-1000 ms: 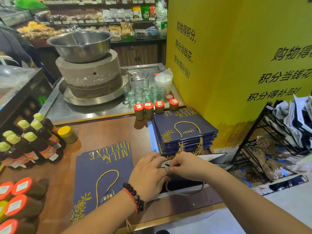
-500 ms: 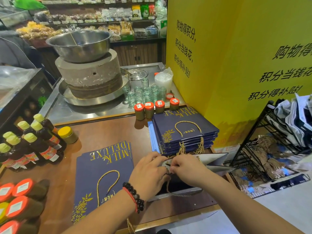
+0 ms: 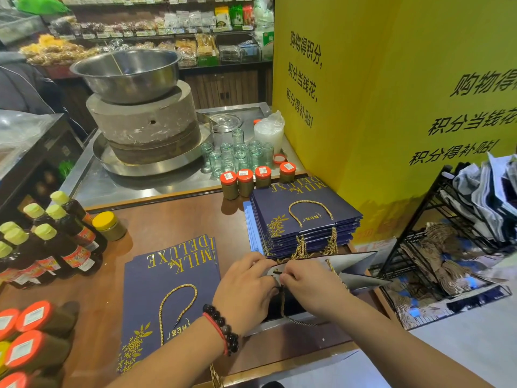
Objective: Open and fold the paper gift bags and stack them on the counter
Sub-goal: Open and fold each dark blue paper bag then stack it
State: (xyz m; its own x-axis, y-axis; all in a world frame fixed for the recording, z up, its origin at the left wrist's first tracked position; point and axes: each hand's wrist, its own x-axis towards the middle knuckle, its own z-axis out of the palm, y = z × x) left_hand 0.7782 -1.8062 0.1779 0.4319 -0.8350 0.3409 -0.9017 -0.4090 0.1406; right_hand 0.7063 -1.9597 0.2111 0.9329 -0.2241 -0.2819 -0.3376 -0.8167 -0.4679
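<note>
Left grip: the left hand (image 3: 246, 292), with a bead bracelet (image 3: 223, 329) at the wrist, has its fingers curled in and pinches the near top edge of the open gift bag (image 3: 355, 271); the fingertips meet those of the other hand.
Right grip: the right hand (image 3: 310, 287) is likewise curled, pinching at the same spot on the bag's rim, where a small dark piece shows between the two hands; what exactly it is cannot be told.
Open gift bag: it lies at the near edge of the bench (image 3: 173, 219), mouth spread, its pale inside and dark interior showing; a gold cord handle hangs down below the hands.
Flat bag: a navy bag (image 3: 167, 289) lies flat just left of the hands, gold "MILK DELUXE" lettering at its far end, gold cord handle looped on top, a gold sprig print near its near corner.
Stack: a pile of folded navy bags (image 3: 305, 219) sits just beyond the hands, edges aligned, handles hanging over the near side.
Left side: dark bottles with yellow-green caps (image 3: 56, 242) stand in a cluster.
Further back: four orange-lidded jars (image 3: 253, 180) stand in a row at the far edge of the bench, with glass cups (image 3: 237, 155) behind them.
Far: a stone mill (image 3: 145, 124) carries a steel basin (image 3: 126, 74).
</note>
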